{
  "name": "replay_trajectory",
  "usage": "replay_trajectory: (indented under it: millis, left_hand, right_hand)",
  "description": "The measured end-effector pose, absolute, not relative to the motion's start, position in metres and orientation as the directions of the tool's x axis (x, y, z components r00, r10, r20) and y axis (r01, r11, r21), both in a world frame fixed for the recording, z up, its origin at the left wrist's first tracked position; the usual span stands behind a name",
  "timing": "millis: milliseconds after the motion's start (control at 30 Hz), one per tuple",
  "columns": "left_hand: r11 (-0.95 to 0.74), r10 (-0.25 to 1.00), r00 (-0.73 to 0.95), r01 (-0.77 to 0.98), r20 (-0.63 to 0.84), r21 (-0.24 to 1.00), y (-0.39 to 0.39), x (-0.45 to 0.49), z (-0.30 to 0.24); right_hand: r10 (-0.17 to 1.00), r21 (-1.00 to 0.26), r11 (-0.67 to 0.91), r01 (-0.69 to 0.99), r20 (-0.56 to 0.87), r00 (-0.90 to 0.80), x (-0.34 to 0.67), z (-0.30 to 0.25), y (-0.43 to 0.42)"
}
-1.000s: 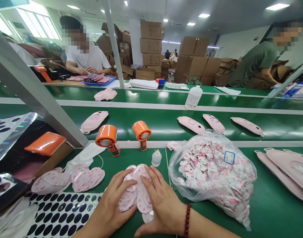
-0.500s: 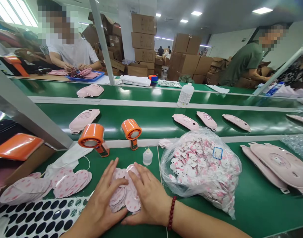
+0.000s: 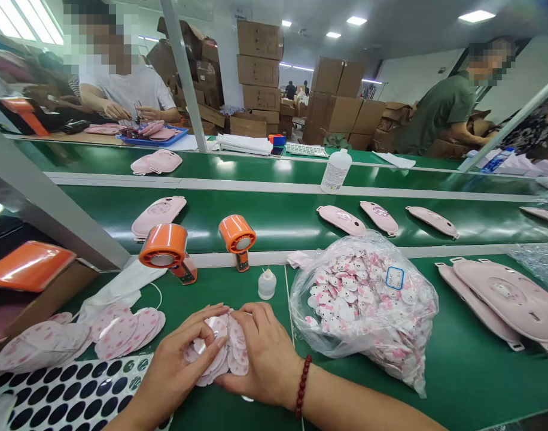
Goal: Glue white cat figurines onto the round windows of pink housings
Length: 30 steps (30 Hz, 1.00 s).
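Note:
Between my two hands is a loose bunch of round pink-patterned discs (image 3: pixel 237 350), cupped from both sides just above the green bench. My left hand (image 3: pixel 179 353) curls around its left side, thumb lying across the front. On the other side my right hand (image 3: pixel 271 356) wraps the discs with bent fingers, its thumb low in front. A red bead bracelet circles the right wrist. More discs of the same kind lie fanned in a pile (image 3: pixel 130 332) at the left. Beside them is a white sheet (image 3: pixel 146 365) with rows of black circles.
A clear bag (image 3: pixel 346 293) of small white-and-pink pieces sits right of my hands. Behind stand a small squeeze bottle (image 3: pixel 267 285) and two orange handheld devices (image 3: pixel 238 233). Pink covers (image 3: pixel 341 220) lie on the green belt; larger ones (image 3: pixel 507 299) are stacked right. Co-workers sit or stand beyond.
My fingers have closed in from spread to curled, pressing the discs together, and the bunch has shifted slightly left. Pink covers on the near belt moved right; those on the far belt moved left.

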<state>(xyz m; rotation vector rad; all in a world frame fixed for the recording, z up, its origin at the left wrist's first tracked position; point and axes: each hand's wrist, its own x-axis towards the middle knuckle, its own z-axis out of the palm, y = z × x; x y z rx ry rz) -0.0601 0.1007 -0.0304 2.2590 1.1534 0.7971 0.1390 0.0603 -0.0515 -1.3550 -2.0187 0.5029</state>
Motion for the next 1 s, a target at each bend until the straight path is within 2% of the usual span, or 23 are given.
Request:
replay_trajectory:
  millis: [100, 167, 267, 467, 667, 767, 900, 1000]
  left_hand:
    - [-0.472, 0.868, 0.425, 0.543, 0.258, 0.694, 0.102, -0.061, -0.031]
    - [-0.455, 0.878, 0.409, 0.545, 0.250, 0.705, 0.101, -0.060, -0.032]
    - [-0.474, 0.866, 0.436, 0.560, 0.246, 0.679, 0.101, -0.057, -0.039]
    - [-0.527, 0.841, 0.449, 0.551, 0.303, 0.647, 0.108, -0.058, -0.051]
    - [-0.585, 0.790, 0.552, 0.549, 0.267, 0.596, 0.102, -0.061, -0.043]
    - [-0.643, 0.745, 0.602, 0.533, 0.287, 0.551, 0.099, -0.060, -0.042]
    - [-0.639, 0.756, 0.569, 0.536, 0.323, 0.552, 0.098, -0.058, -0.038]
    - [-0.614, 0.775, 0.548, 0.535, 0.315, 0.580, 0.099, -0.059, -0.034]
  right_hand:
    - [0.922, -0.656, 0.382, 0.651, 0.320, -0.218, 0.141, -0.050, 0.058]
    - [0.899, -0.650, 0.433, 0.625, 0.360, -0.249, 0.142, -0.051, 0.057]
    - [0.870, -0.612, 0.492, 0.620, 0.383, -0.312, 0.141, -0.055, 0.059]
    - [0.916, -0.620, 0.399, 0.675, 0.295, -0.271, 0.144, -0.048, 0.056]
    - [0.840, -0.479, 0.543, 0.690, 0.329, -0.432, 0.163, -0.049, 0.041]
    - [0.838, -0.448, 0.544, 0.709, 0.321, -0.440, 0.160, -0.054, 0.042]
    - [0.837, -0.426, 0.544, 0.722, 0.324, -0.440, 0.158, -0.052, 0.044]
    - [0.841, -0.458, 0.540, 0.706, 0.341, -0.421, 0.162, -0.050, 0.043]
